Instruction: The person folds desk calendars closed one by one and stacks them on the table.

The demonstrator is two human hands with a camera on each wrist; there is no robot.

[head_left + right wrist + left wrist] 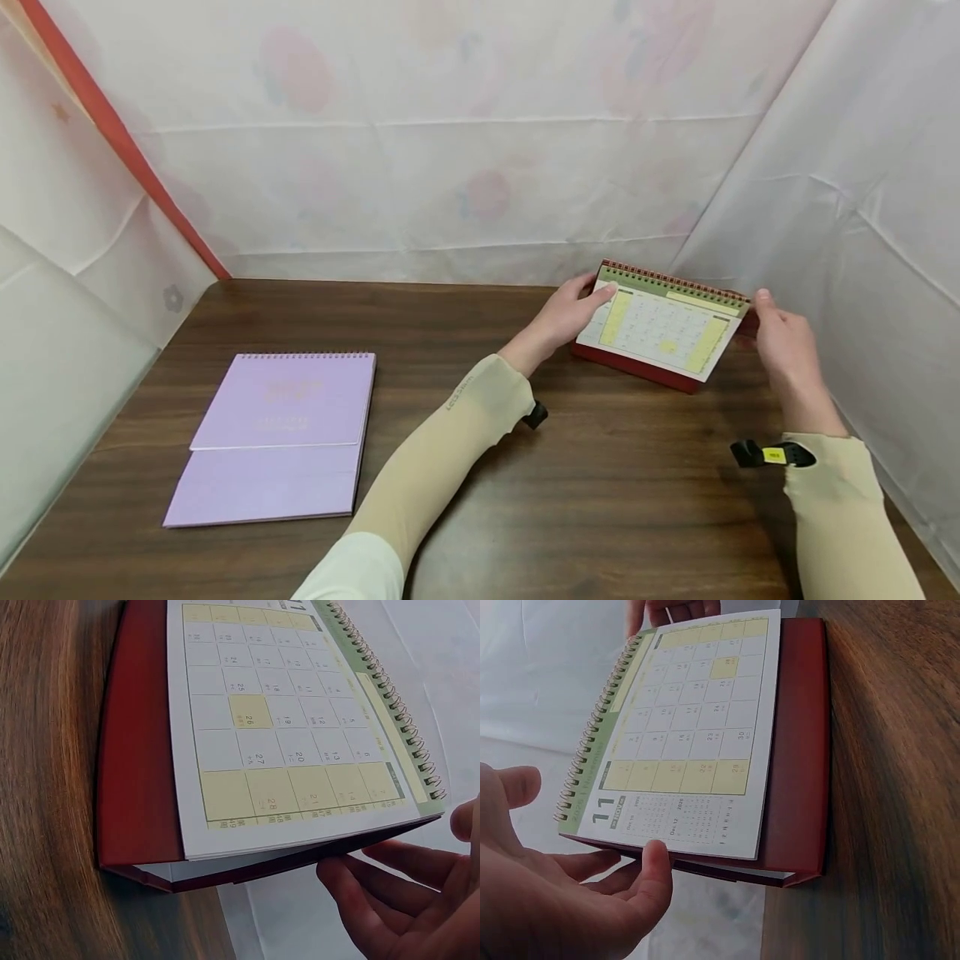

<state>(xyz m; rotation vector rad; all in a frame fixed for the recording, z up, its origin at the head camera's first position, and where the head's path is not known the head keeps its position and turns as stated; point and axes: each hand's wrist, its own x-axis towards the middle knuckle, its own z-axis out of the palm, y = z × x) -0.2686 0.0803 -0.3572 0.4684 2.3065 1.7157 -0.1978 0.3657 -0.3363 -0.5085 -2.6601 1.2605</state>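
Observation:
A desk calendar (663, 325) stands tilted back on its dark red base (799, 757) at the right rear of the table. Its white page shows a month grid with yellow columns, a green band and a wire spiral along the top. My left hand (566, 312) is at its left side, fingers against the side edge and reaching behind; the thumb is raised, apart from the page in the left wrist view. At the opposite side is my right hand (787, 342), fingertips (334, 874) right at the side edge and thumb lifted off the spiral.
A purple spiral-bound calendar (277, 433) lies flat on the left of the brown wooden table (600, 517). White patterned cloth (420, 167) hangs behind the table and along both sides. A red strip (127, 142) runs down the left rear corner.

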